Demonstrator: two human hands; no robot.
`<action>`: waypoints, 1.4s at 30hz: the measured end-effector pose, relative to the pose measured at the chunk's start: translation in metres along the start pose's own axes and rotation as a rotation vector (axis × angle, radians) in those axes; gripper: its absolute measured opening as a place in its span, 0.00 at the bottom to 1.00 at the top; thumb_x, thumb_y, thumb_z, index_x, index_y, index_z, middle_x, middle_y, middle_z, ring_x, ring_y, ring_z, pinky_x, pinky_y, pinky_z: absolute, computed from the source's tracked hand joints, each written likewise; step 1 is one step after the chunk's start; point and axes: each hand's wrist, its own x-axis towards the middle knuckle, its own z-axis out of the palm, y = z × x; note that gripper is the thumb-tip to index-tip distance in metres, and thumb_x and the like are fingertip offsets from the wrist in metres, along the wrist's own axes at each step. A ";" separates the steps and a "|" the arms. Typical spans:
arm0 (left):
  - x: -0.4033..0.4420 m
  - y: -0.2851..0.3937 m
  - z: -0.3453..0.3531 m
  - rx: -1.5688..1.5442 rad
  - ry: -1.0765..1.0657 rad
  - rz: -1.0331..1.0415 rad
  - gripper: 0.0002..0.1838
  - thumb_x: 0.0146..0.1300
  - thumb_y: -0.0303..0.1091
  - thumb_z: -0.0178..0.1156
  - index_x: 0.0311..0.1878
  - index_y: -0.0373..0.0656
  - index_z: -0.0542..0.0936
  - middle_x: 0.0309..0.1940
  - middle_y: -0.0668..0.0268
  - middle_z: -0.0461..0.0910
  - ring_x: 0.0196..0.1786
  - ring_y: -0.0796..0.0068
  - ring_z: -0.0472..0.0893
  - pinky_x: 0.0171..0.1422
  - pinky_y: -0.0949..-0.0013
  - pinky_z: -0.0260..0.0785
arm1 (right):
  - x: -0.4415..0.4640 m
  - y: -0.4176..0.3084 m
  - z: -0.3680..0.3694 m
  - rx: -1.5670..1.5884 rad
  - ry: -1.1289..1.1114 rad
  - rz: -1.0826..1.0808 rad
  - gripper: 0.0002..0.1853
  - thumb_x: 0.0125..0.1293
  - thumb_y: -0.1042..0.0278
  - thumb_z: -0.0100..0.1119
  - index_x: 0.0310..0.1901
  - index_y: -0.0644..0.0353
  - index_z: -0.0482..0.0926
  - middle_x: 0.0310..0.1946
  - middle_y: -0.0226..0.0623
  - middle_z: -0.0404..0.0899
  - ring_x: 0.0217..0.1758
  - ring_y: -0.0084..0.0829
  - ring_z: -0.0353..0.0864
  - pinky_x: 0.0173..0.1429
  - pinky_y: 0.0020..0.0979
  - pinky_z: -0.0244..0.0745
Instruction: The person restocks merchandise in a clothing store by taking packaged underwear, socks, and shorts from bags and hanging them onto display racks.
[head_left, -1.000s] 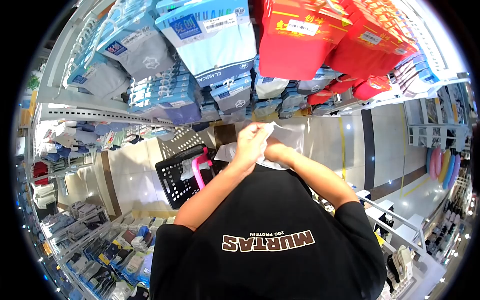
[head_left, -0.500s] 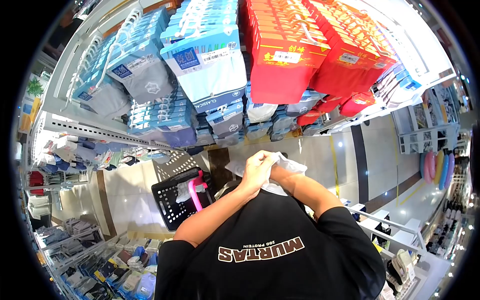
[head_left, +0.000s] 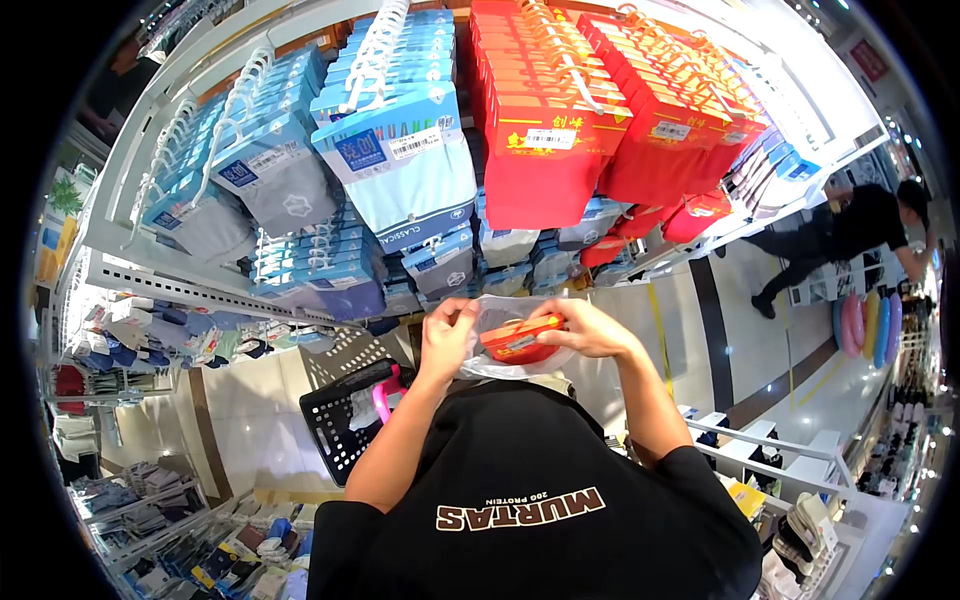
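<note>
In front of my chest, my left hand pinches the left rim of a white translucent plastic bag. My right hand is closed on the orange card top of a red sock pack. This pack lies within the mouth of the bag, its label facing up. The bag's right edge is partly hidden by my right hand. Beyond my hands hang red sock packs and blue-carded sock packs on hooks.
A black basket with a pink handle stands on the floor at left. White racks hold more packs. Bins of socks lie at lower left. A person in black is at right, near colourful swim rings.
My hands have moved apart, and the bag is spread between them. The red sock pack now shows in my right hand at the bag's mouth. A person has appeared at right.
</note>
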 end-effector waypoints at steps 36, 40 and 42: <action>-0.012 -0.030 0.011 -0.158 -0.246 -0.263 0.07 0.70 0.34 0.60 0.41 0.41 0.80 0.32 0.72 0.80 0.32 0.85 0.75 0.35 0.79 0.65 | -0.020 -0.046 -0.012 -0.024 1.235 -0.206 0.21 0.58 0.62 0.75 0.48 0.61 0.78 0.35 0.29 0.78 0.36 0.18 0.76 0.40 0.24 0.74; 0.005 -0.030 0.019 -0.287 -0.403 -0.376 0.08 0.71 0.36 0.59 0.42 0.41 0.81 0.36 0.69 0.83 0.37 0.80 0.80 0.42 0.75 0.72 | -0.062 0.017 0.019 -0.369 0.887 0.002 0.31 0.52 0.52 0.75 0.54 0.59 0.78 0.49 0.40 0.80 0.55 0.42 0.78 0.62 0.42 0.71; 0.009 -0.025 0.030 -0.366 -0.463 -0.402 0.10 0.72 0.38 0.58 0.43 0.41 0.82 0.38 0.67 0.84 0.39 0.77 0.82 0.44 0.72 0.74 | -0.074 0.051 0.035 -0.429 0.716 0.154 0.32 0.51 0.52 0.75 0.57 0.56 0.77 0.54 0.40 0.78 0.60 0.45 0.74 0.65 0.44 0.68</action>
